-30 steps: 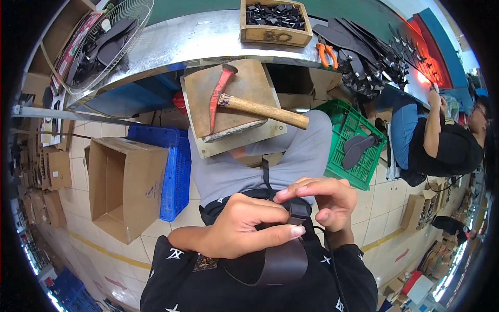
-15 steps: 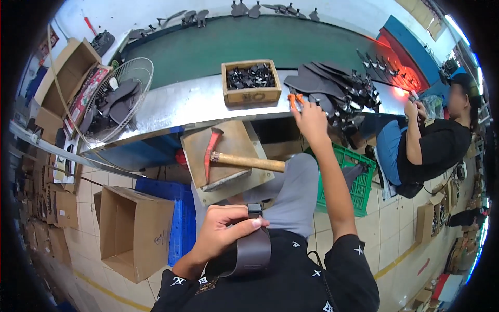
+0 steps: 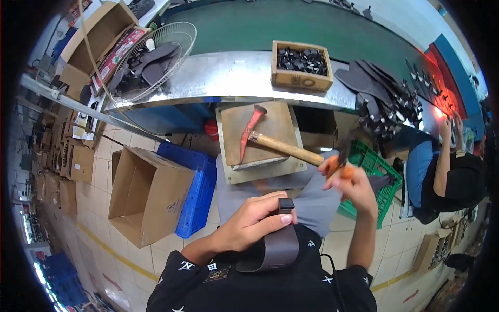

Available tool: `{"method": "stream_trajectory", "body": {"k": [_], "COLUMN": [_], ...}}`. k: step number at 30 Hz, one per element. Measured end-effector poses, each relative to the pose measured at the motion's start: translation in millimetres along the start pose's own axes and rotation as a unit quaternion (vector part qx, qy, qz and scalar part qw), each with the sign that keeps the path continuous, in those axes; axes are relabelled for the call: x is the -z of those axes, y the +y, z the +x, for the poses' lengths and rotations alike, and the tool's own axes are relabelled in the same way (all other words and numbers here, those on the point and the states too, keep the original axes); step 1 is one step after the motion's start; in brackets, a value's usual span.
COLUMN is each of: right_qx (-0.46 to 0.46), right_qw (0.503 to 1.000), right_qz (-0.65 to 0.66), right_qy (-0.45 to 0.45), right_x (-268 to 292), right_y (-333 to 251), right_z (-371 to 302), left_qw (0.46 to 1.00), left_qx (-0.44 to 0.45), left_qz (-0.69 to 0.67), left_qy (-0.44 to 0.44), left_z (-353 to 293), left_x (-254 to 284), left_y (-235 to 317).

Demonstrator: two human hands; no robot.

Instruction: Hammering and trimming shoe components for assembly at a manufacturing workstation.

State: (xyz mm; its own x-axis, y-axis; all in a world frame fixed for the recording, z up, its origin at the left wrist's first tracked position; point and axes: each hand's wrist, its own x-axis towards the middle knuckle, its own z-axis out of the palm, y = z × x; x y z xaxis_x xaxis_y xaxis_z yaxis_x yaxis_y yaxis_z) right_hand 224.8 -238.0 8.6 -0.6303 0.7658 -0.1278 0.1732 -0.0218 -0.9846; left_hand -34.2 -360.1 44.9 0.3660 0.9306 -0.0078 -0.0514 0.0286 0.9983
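Note:
My left hand (image 3: 260, 221) is closed in front of my chest, pinching a dark brown curved strap (image 3: 282, 249), wide and smooth like a sandal upper. A small black block-like end (image 3: 285, 204) sticks up between thumb and fingers. Raised over my thigh, my right hand (image 3: 353, 190) is closed round an orange-handled hand tool (image 3: 340, 169). Its dark head points up and is smeared by motion, so its exact kind cannot be told. Just left of that hand, a red-headed hammer (image 3: 252, 132) with a wooden handle lies across a worn block (image 3: 278, 117).
On the metal bench stand a wooden box (image 3: 301, 80) of small black parts, a pile of dark soles (image 3: 369, 88) and a wire fan guard (image 3: 187, 44) holding soles. A green crate (image 3: 387, 203), a cardboard box (image 3: 150, 208) and a blue bin (image 3: 200, 192) flank me. A co-worker (image 3: 452, 171) sits right.
My right hand has lifted the orange-handled tool off the bench and brought it back toward my body. The left hand keeps the strap. The whole view has shifted.

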Motion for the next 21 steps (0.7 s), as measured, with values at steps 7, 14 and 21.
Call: {"method": "stream_trajectory", "body": {"k": [7,14,21], "right_qx": [0.058,0.071,0.038], "right_qw": [0.970,0.943,0.948], "right_qz": [-0.146,-0.292,-0.272], "right_qy": [-0.184,-0.146,-0.159], "right_x": [-5.0,-9.1,-13.4], "right_y": [-43.6,-70.6,-77.9], "right_z": [-37.6,-36.0,-36.1], "left_qw": [0.999,1.000,1.000], "left_qx": [0.025,0.016,-0.015], "left_qz": [-0.010,0.009,-0.001], "left_qy": [-0.029,-0.021,-0.014], "left_z": [9.2,9.1,3.4], "left_x": [-1.0,-0.6,-0.6], "left_y": [-7.7,-2.7,-9.5]}}
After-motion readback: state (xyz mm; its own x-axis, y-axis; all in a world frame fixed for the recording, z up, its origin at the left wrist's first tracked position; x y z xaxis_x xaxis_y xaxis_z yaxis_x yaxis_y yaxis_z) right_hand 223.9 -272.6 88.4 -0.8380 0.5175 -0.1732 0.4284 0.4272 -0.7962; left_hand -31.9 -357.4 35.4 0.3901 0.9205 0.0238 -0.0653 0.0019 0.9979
